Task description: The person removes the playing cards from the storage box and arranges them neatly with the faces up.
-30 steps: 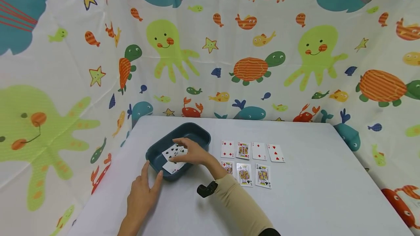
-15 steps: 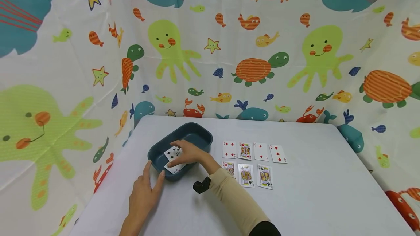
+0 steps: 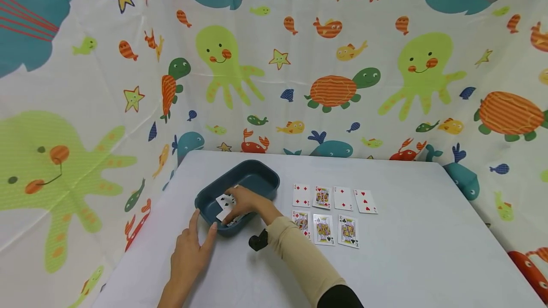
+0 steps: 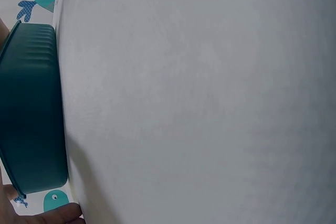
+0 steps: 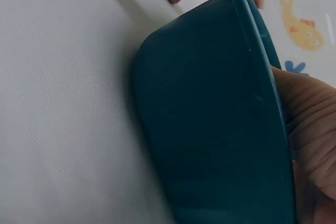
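A dark teal rectangular bin (image 3: 259,177) stands on the white table with several playing cards (image 3: 225,200) inside, black-suit pips showing on one. My right hand (image 3: 246,203) reaches over the near right side into the bin, its thumb and index finger spread apart over the cards. Whether the fingertips touch a card cannot be seen, and the bin's wall hides them in the right wrist view. My left hand (image 3: 188,253) rests at the bin's near left end, fingers spread, fingertips at the rim. The bin's outer wall (image 4: 34,108) shows in the left wrist view.
Right of the bin lie two rows of face-up cards. The upper row has several red cards (image 3: 322,197); the lower has three face cards (image 3: 323,229), the leftmost partly behind my right sleeve (image 3: 299,260). A sea-animal curtain (image 3: 274,84) hangs behind the white table (image 3: 411,236).
My right hand has lowered further into the bin, covering more of the cards. The left hand stays at the rim. The whole head view has shifted slightly.
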Available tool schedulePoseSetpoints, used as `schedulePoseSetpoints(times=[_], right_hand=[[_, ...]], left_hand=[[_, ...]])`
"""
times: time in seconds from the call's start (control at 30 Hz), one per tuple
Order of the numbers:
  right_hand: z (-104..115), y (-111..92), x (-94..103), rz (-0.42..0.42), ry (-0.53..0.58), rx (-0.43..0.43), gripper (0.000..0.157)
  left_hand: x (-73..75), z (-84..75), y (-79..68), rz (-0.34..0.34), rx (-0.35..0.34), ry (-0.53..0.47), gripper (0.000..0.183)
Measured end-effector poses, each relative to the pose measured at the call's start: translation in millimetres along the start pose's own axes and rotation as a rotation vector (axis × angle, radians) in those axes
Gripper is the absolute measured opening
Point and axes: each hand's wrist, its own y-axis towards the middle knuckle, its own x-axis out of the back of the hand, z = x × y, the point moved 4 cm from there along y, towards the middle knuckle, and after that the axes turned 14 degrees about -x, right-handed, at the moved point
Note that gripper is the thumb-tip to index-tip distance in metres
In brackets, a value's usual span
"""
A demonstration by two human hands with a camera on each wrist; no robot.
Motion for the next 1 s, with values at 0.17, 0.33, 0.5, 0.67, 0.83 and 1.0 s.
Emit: schedulePoseSetpoints(times=[0.17, 0.33, 0.5, 0.67, 0.83, 1.0], right_hand=[[2.3, 2.8, -3.4, -0.005, -0.077, 0.007, 0.092], [5.6, 5.2, -8.6, -0.036, -0.198, -0.002, 0.086], [7.7, 4.3, -9.9, -0.046, -0.235, -0.019, 0.082], [6.3, 4.4, -9.3, -0.048, -0.233, -0.017, 0.081], [3.9, 5.6, -9.2, -0.038, -0.208, -0.002, 0.084], [3.2, 4.9, -7.1, -0.042, -0.164, 0.045, 0.086]], left_hand=[[-0.1, 0.2, 0.6, 0.002, -0.005, 0.002, 0.085], [0.3, 0.0, 0.1, -0.03, -0.016, -0.001, 0.082], [-0.1, 0.1, 0.2, -0.029, -0.015, -0.003, 0.081], [0.1, -0.7, 0.6, -0.023, -0.012, 0.004, 0.082], [0.1, -1.7, -0.4, -0.012, -0.007, 0.011, 0.083], [0.1, -1.9, -1.4, -0.017, -0.008, 0.013, 0.082]])
